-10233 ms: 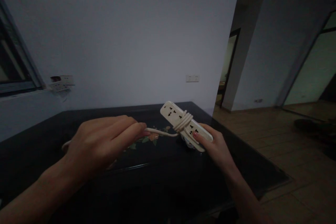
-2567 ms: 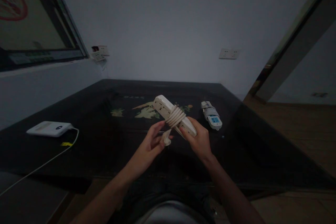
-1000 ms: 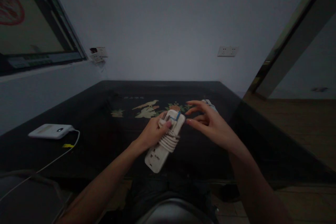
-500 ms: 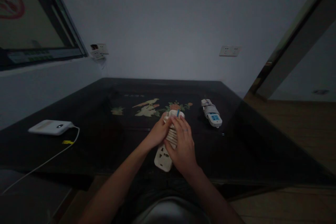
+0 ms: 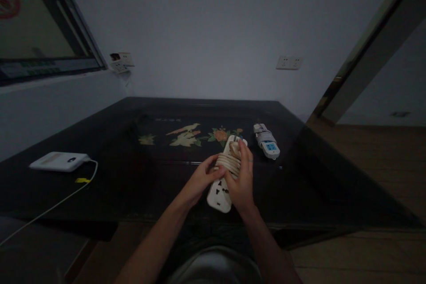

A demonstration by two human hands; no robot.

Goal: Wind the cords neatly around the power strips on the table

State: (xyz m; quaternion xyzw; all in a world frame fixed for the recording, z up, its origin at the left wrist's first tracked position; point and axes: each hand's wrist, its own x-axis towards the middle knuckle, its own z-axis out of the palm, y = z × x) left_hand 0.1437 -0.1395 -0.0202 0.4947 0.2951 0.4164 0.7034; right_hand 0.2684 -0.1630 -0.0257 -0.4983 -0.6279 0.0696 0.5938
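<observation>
A white power strip [image 5: 219, 197] is tilted between my hands over the near middle of the dark table, its cord [image 5: 230, 163] wound in several turns around its middle. My left hand [image 5: 203, 176] grips the strip from the left, thumb lying across the coils. On the other side, my right hand [image 5: 242, 177] wraps the right edge, with fingers up by the plug [image 5: 234, 149] at the far end. Sockets show on the strip's near end; its underside is hidden.
A second power strip [image 5: 267, 142] with a wrapped cord lies to the right on the black table [image 5: 140, 199]. A white power bank [image 5: 60, 161] with a cable [image 5: 66, 203] and yellow tag lies left. Wall outlets [image 5: 289, 62] are at the back.
The power strip has shifted slightly right, and its coils and plug show more. My right hand has moved from over the coils to the strip's right edge.
</observation>
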